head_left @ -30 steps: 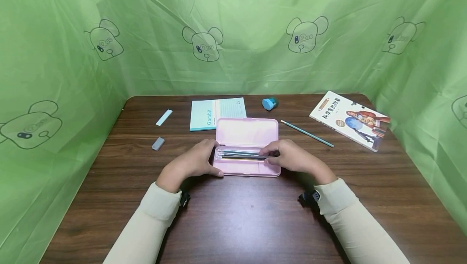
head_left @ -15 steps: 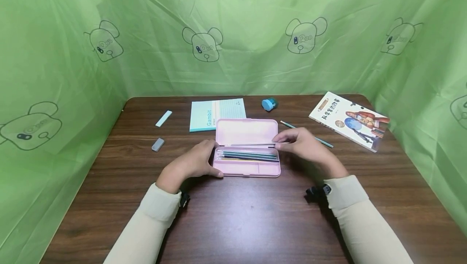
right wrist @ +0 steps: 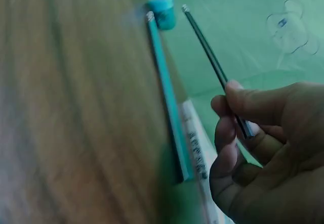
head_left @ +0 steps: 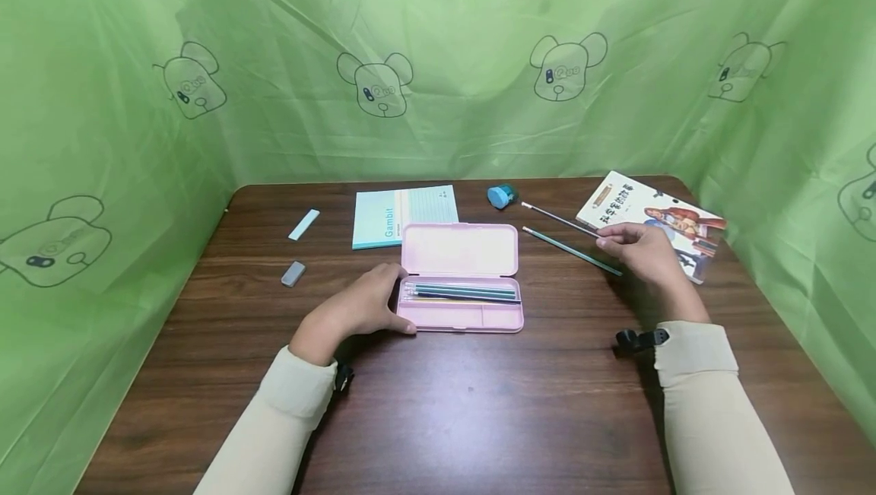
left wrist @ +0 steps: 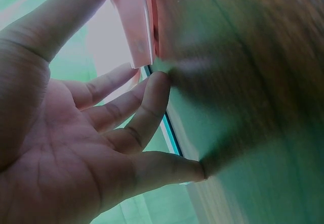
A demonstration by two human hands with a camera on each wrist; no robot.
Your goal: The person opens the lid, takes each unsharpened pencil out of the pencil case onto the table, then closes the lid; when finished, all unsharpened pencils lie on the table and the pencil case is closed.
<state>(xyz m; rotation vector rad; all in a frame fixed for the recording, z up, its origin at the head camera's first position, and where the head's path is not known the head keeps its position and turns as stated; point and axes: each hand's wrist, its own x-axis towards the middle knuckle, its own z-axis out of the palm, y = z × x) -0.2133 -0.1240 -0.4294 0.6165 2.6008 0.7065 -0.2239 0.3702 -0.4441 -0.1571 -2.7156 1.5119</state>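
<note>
An open pink pencil case (head_left: 460, 252) lies mid-table with several pencils (head_left: 462, 293) in its tray. My left hand (head_left: 363, 303) rests against the case's left end, thumb along the front edge, fingers loosely curved; the left wrist view shows the pink case (left wrist: 132, 27) by the fingertips (left wrist: 158, 82). My right hand (head_left: 636, 246) is out to the right, pinching a dark pencil (head_left: 557, 219) held above the table; the right wrist view shows that dark pencil (right wrist: 210, 57) between thumb and fingers. A teal pencil (head_left: 571, 251) lies on the table just below it, also the teal pencil (right wrist: 164, 82).
A teal notebook (head_left: 404, 214) lies behind the case, a blue sharpener (head_left: 501, 195) to its right. A picture book (head_left: 650, 221) sits at far right. A white eraser (head_left: 304, 224) and a grey eraser (head_left: 293, 274) lie at left. Green sheeting encloses the table.
My right hand lifted a dark pencil out of the case and carried it right and back, toward the book. The left hand stayed at the case's end.
</note>
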